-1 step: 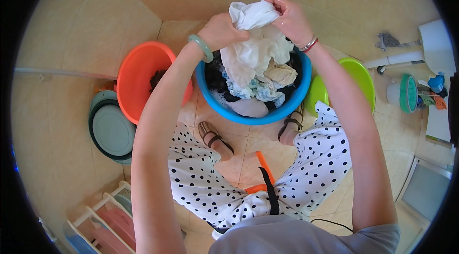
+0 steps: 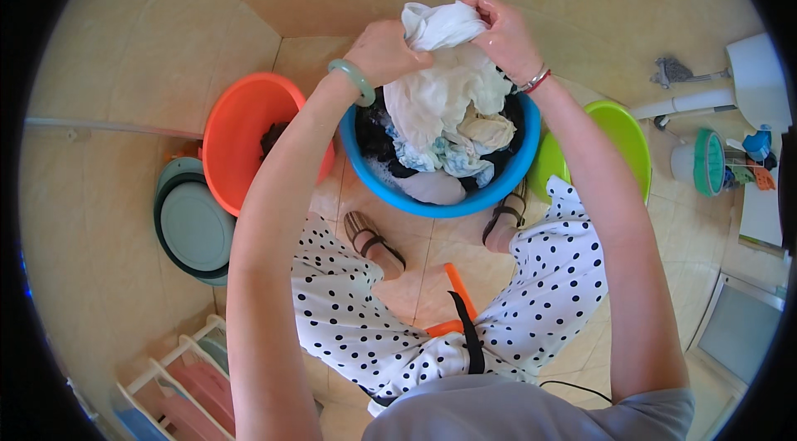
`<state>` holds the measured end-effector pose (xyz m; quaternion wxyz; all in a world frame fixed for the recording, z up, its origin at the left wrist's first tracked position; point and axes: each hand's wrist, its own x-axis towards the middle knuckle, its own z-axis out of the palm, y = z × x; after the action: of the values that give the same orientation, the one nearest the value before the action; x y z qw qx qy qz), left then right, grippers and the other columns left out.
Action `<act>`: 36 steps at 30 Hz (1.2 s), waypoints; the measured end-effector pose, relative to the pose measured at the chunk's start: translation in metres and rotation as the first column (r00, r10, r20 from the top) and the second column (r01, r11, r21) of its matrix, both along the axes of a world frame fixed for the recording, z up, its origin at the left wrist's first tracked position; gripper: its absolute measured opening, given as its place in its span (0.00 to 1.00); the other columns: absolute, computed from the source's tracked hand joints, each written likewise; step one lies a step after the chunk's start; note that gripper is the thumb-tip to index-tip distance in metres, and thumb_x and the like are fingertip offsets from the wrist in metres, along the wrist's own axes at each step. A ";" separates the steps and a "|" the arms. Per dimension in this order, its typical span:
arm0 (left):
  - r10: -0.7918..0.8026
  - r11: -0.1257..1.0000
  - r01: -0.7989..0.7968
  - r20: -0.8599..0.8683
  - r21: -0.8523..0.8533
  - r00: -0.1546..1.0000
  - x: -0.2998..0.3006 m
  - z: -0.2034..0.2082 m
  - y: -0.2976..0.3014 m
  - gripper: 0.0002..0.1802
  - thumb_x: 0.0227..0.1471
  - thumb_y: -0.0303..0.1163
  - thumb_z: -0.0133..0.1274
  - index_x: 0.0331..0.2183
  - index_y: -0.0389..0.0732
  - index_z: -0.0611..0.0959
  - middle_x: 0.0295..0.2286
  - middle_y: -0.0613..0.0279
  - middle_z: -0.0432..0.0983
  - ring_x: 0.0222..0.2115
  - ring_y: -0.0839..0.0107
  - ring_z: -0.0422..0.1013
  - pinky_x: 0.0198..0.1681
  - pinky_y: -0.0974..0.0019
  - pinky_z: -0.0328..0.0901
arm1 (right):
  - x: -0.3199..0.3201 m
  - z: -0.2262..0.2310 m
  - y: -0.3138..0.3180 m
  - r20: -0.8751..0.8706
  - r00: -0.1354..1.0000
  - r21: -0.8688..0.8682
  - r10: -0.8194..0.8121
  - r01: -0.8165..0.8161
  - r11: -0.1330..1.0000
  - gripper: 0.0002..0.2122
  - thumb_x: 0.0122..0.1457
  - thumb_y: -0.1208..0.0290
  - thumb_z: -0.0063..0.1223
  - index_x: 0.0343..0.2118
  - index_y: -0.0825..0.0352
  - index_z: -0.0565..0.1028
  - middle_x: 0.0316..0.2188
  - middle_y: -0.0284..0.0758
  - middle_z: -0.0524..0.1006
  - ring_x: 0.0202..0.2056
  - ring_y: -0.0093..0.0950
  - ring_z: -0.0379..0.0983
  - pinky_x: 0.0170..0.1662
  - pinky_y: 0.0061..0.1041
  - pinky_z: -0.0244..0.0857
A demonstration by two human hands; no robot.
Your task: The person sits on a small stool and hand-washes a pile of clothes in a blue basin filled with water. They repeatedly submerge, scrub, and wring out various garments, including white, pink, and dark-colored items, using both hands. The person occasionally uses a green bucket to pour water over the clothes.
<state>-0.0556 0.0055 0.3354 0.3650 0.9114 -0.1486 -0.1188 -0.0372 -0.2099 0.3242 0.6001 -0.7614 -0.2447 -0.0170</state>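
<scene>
While you sit over the blue basin, both of your hands are closed on the same white cloth, lifted above the wash. Your left hand grips it from the 9 o'clock side, fingers curled tight into the fabric, a pale green bangle on the wrist. Your right hand clamps the bunched top of the cloth from 2 o'clock, with a red and silver bracelet at that wrist. The cloth hangs from your grip down into the basin, where it meets a heap of other laundry (dark pieces, a bluish patterned piece and a pale one, with some suds at the left rim).

At 9 o'clock from the blue basin, touching or just beside it, stands an orange basin with something dark inside. Further out at 8 o'clock lie stacked grey-green basins. At 3 o'clock a lime green basin sits partly behind your right forearm. Your sandalled feet rest on the tiled floor at 6 o'clock from the blue basin, between the folds of your dotted skirt.
</scene>
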 end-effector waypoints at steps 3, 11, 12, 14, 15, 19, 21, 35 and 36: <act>0.053 0.959 -0.083 0.116 0.270 0.992 0.001 0.033 -0.018 0.21 0.39 0.40 0.57 0.32 0.31 0.81 0.27 0.53 0.77 0.31 0.63 0.73 0.38 0.63 0.68 | -0.003 0.001 -0.008 0.068 0.995 0.010 -0.076 0.076 0.997 0.14 0.48 0.80 0.55 0.40 0.69 0.73 0.35 0.33 0.77 0.37 0.22 0.73 0.43 0.22 0.66; 0.000 0.701 -0.292 -0.410 -0.651 0.912 0.019 0.033 -0.008 0.21 0.45 0.33 0.55 0.41 0.31 0.77 0.38 0.57 0.76 0.38 0.65 0.72 0.45 0.64 0.66 | -0.018 0.032 -0.019 0.066 0.993 -0.073 -0.102 0.107 0.992 0.31 0.45 0.73 0.63 0.54 0.67 0.65 0.50 0.40 0.71 0.51 0.32 0.68 0.54 0.27 0.62; -0.005 0.632 -0.326 -0.424 -0.703 0.906 0.017 0.037 -0.012 0.19 0.44 0.32 0.55 0.39 0.31 0.78 0.37 0.57 0.76 0.37 0.66 0.73 0.43 0.65 0.66 | -0.018 0.019 -0.023 -0.017 0.997 -0.082 -0.077 0.075 0.994 0.35 0.44 0.71 0.64 0.57 0.66 0.61 0.53 0.40 0.68 0.54 0.32 0.65 0.56 0.28 0.59; -0.017 0.478 -0.379 -0.440 -0.792 0.898 0.011 0.054 -0.024 0.17 0.42 0.30 0.56 0.36 0.31 0.79 0.35 0.57 0.76 0.35 0.67 0.73 0.40 0.65 0.67 | -0.023 0.000 -0.033 -0.214 0.976 -0.038 0.040 -0.050 0.998 0.47 0.41 0.67 0.67 0.64 0.65 0.50 0.60 0.40 0.60 0.60 0.32 0.57 0.61 0.30 0.52; -0.037 0.503 -0.359 -0.435 -0.786 0.900 0.014 0.061 -0.023 0.18 0.43 0.31 0.56 0.37 0.31 0.78 0.35 0.56 0.76 0.35 0.67 0.73 0.40 0.65 0.68 | -0.027 -0.028 -0.032 -0.158 0.985 -0.204 0.069 -0.101 0.974 0.47 0.39 0.66 0.68 0.62 0.66 0.52 0.59 0.42 0.62 0.59 0.33 0.59 0.61 0.30 0.53; -0.019 0.602 -0.334 -0.430 -0.726 0.902 0.010 0.081 -0.032 0.21 0.46 0.34 0.54 0.41 0.32 0.76 0.36 0.55 0.76 0.37 0.65 0.73 0.43 0.62 0.68 | -0.032 -0.034 -0.027 -0.239 0.959 -0.196 -0.154 0.108 0.975 0.32 0.42 0.70 0.64 0.54 0.69 0.66 0.50 0.41 0.72 0.50 0.32 0.69 0.54 0.28 0.61; 0.071 0.634 -0.412 -0.480 -0.655 0.874 0.009 0.088 -0.029 0.21 0.47 0.35 0.54 0.42 0.32 0.76 0.38 0.54 0.76 0.39 0.64 0.73 0.45 0.61 0.68 | -0.029 -0.034 -0.027 -0.293 0.928 -0.044 -0.230 0.227 0.973 0.25 0.43 0.74 0.62 0.49 0.70 0.70 0.44 0.40 0.76 0.45 0.32 0.72 0.50 0.27 0.64; 0.156 0.256 -0.771 -0.762 -0.583 0.628 0.022 0.044 -0.044 0.16 0.56 0.34 0.47 0.44 0.36 0.75 0.44 0.55 0.73 0.45 0.61 0.70 0.50 0.55 0.66 | -0.046 -0.086 -0.041 -0.259 0.930 -0.862 -0.261 -0.101 0.498 0.26 0.46 0.65 0.60 0.50 0.66 0.69 0.42 0.45 0.76 0.47 0.39 0.72 0.52 0.37 0.64; 0.189 0.205 -0.800 -0.779 -0.564 0.597 0.022 0.038 -0.044 0.17 0.57 0.34 0.45 0.45 0.35 0.74 0.44 0.55 0.73 0.46 0.60 0.69 0.51 0.54 0.64 | -0.060 -0.086 -0.036 -0.319 0.929 -0.874 -0.186 -0.213 0.436 0.27 0.45 0.63 0.61 0.49 0.66 0.70 0.43 0.46 0.76 0.46 0.39 0.73 0.52 0.36 0.64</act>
<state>-0.0334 -0.0385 0.3732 0.8286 0.4803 0.2485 -0.1449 -0.0969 -0.2460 0.2378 0.1377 -0.9490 -0.1045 0.2638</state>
